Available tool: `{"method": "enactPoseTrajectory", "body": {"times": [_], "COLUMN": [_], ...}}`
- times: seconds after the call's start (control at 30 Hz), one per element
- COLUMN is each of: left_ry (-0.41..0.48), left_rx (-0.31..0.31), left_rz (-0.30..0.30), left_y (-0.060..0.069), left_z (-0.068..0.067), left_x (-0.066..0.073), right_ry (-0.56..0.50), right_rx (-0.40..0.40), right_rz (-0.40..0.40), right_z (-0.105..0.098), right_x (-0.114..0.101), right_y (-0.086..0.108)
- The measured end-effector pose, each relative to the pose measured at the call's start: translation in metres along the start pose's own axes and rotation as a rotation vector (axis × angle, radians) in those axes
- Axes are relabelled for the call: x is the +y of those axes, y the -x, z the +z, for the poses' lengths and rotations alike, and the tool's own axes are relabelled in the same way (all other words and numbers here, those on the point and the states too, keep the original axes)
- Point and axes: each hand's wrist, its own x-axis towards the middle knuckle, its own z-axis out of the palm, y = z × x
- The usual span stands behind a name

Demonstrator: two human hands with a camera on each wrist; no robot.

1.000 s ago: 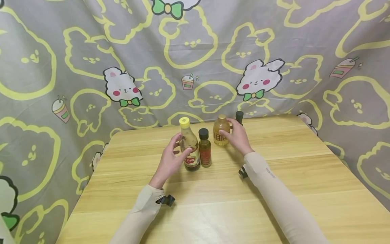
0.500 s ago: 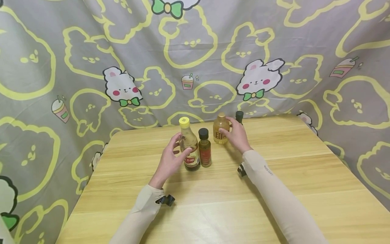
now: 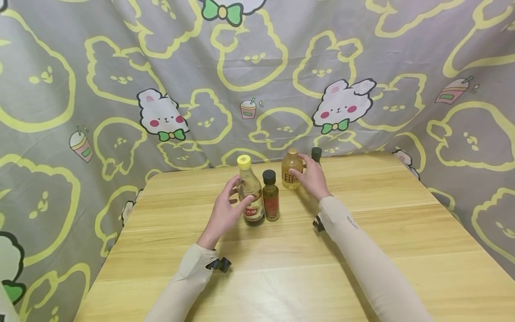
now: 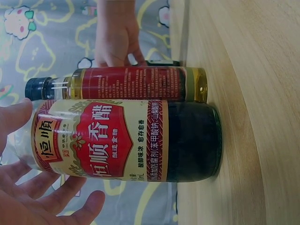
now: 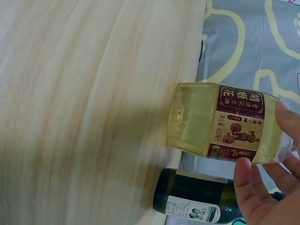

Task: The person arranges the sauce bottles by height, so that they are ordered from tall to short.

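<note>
My left hand [image 3: 226, 211] holds a bottle of dark vinegar [image 3: 253, 211] with a yellow cap, thumb on its near side and fingers round the far side. The bottle stands upright on the table; its red and cream label faces the left wrist view. Right beside it is a slim oil bottle [image 3: 271, 202] with a black cap and red label. Farther back, my right hand [image 3: 315, 180] grips a clear peanut oil bottle [image 5: 197, 119] near its shoulder. Whether that bottle's base touches the table I cannot tell.
A dark green olive oil bottle [image 5: 192, 194] stands to the right of the peanut oil, partly hidden by my right hand in the head view. A patterned grey curtain [image 3: 201, 67] hangs along the back edge of the wooden table [image 3: 273, 277].
My right hand has shifted the peanut oil bottle slightly toward the back of the table. The left hand and the vinegar bottle have stayed in place.
</note>
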Motion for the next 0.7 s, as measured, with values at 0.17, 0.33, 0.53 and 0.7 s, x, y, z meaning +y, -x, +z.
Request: {"method": "enactPoseTrajectory", "body": {"times": [0.17, 0.33, 0.53, 0.7], "left_ry": [0.001, 0.005, 0.000, -0.003], "left_rx": [0.001, -0.001, 0.003, 0.003], "left_rz": [0.009, 0.021, 0.012, 0.009], "left_y": [0.0006, 0.0010, 0.0010, 0.0007], "left_z": [0.0004, 0.0005, 0.0003, 0.0002], "left_x": [0.0000, -0.0004, -0.0001, 0.0006], "right_ry": [0.009, 0.012, 0.004, 0.013], "right_rx": [0.005, -0.002, 0.000, 0.006], "right_rz": [0.003, 0.012, 0.006, -0.011], "right_z": [0.0001, 0.0004, 0.0009, 0.0003], "right_x": [0.0007, 0.0000, 0.0000, 0.0027], "right_y": [0.0012, 0.0023, 0.0022, 0.0022]}}
